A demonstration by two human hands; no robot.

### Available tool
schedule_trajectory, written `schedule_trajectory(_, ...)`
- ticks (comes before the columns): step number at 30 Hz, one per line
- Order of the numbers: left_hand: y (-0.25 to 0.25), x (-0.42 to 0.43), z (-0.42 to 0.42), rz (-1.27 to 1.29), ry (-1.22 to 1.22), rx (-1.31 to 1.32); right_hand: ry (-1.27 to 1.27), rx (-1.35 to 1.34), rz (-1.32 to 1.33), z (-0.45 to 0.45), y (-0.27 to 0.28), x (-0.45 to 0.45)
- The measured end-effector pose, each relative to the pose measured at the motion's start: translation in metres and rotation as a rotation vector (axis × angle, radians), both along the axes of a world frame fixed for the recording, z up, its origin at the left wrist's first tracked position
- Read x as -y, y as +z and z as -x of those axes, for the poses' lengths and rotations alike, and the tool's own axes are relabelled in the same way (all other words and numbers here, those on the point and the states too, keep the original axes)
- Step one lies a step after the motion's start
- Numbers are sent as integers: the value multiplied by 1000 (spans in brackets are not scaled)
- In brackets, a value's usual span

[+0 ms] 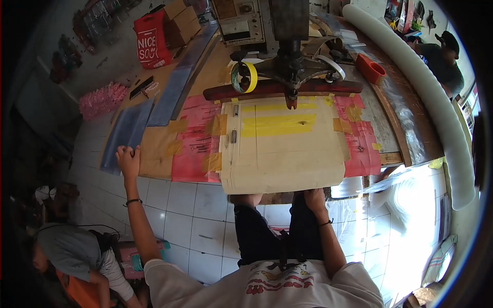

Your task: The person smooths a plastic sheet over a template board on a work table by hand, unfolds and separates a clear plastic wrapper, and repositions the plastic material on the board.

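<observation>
Under the worktop (154, 167) edge, the right hand (315, 198) is half hidden — its grip unreadable. A cream board (287, 159) juts past that edge; tiled floor (169, 195) opens leftward. The left hand (128, 158) touches blue plastic sheeting (126, 126) — clamping unclear. Behind stands a red press bar (218, 92).

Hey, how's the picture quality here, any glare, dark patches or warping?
In the head view, glare washes out part of the tiled floor at lower right; a dark round border swallows the corners; wide-angle distortion seems to exaggerate the curve of the white roll; the left hand looks fairly sharp, while the right hand is partly hidden.
</observation>
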State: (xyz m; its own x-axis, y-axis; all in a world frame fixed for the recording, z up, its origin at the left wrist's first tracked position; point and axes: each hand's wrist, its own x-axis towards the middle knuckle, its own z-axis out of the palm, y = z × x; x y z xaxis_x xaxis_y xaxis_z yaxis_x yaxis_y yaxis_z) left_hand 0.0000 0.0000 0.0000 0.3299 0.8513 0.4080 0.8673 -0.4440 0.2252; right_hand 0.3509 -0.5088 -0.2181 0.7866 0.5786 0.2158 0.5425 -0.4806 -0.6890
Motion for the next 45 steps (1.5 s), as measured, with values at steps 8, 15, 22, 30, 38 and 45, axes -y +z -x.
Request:
schedule_trajectory(8, -1, 5, -8, -18, 2, 24, -5, 92, -56, -11, 2, 3)
schedule_trajectory(15, -12, -6, -1, -168, -12, -57, 22, 132, -62, -6, 3, 4)
schedule_trajectory(22, 2, 8, -3, -25, -11, 8, 0, 63, -57, -4, -1, 4)
schedule_trajectory(30, -18, -17, 10, -103, 13, -141, -1, 53, -60, -8, -7, 7)
schedule_trajectory(38, 52, 11, -39, 352, -69, -136, 530, -209, 331, 3, 108, 57)
schedule_trajectory(45, 140, 154, -221, -43, -1007, 188, 331, 87, 53, -61, 369, 34)
